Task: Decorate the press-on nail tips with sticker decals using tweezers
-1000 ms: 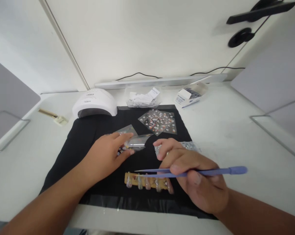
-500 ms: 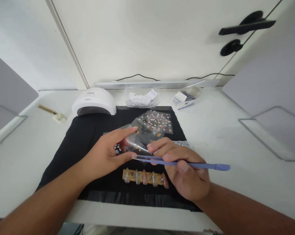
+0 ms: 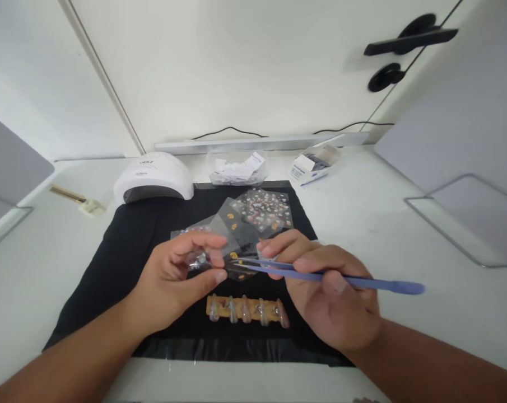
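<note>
My left hand (image 3: 175, 277) pinches a clear sticker sheet (image 3: 232, 235) with small yellow and coloured decals, lifted above the black mat (image 3: 131, 246). My right hand (image 3: 324, 294) is closed on blue tweezers (image 3: 341, 278), whose tips point left and meet the sheet's lower edge beside my left thumb. Just below both hands a strip of false nails (image 3: 245, 309) on a tan holder lies on the mat. A second sticker sheet (image 3: 265, 207) with red and white decals lies flat behind the lifted one.
A white nail lamp (image 3: 152, 176) stands at the mat's back left corner. A clear bag of paper slips (image 3: 236, 170) and a small open box (image 3: 312, 165) sit behind the mat. A gold-handled tool (image 3: 74, 198) lies at far left. Grey dividers flank the white desk.
My left hand picked the clear sheet up off the mat and tilted it upright. My right hand brought the tweezers up and left until their tips reached the sheet's edge.
</note>
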Demonstrator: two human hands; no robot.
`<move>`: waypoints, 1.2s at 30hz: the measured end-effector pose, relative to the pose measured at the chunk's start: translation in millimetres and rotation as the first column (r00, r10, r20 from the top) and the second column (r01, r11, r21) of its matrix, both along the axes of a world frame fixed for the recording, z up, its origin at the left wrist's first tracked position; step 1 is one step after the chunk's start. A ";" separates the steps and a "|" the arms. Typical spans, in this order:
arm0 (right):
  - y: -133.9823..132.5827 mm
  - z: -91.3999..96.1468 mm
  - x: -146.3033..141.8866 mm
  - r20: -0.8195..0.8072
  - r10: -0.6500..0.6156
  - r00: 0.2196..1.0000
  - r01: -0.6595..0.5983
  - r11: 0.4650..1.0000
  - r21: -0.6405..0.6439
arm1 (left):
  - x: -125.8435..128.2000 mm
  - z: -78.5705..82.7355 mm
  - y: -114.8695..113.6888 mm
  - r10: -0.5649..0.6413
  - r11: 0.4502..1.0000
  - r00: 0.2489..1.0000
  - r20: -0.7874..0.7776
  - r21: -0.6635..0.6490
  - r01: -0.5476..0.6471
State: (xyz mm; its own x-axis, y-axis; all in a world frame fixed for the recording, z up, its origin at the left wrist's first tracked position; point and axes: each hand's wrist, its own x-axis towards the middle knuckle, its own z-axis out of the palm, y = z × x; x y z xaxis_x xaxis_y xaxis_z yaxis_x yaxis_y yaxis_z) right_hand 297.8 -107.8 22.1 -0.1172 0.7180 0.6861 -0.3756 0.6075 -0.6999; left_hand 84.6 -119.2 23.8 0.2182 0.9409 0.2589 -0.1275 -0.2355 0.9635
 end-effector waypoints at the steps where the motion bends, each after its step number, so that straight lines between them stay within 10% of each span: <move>1: 0.3 0.6 0.5 0.000 -0.013 1.000 0.013 1.000 0.016 | 0.1 1.3 -0.8 0.003 1.000 1.000 -0.001 -0.001 -0.003; 36: -0.5 0.1 5.6 0.124 -0.025 0.992 0.020 0.999 0.047 | -2.2 13.7 -2.8 0.079 0.982 0.996 -0.032 -0.171 -0.084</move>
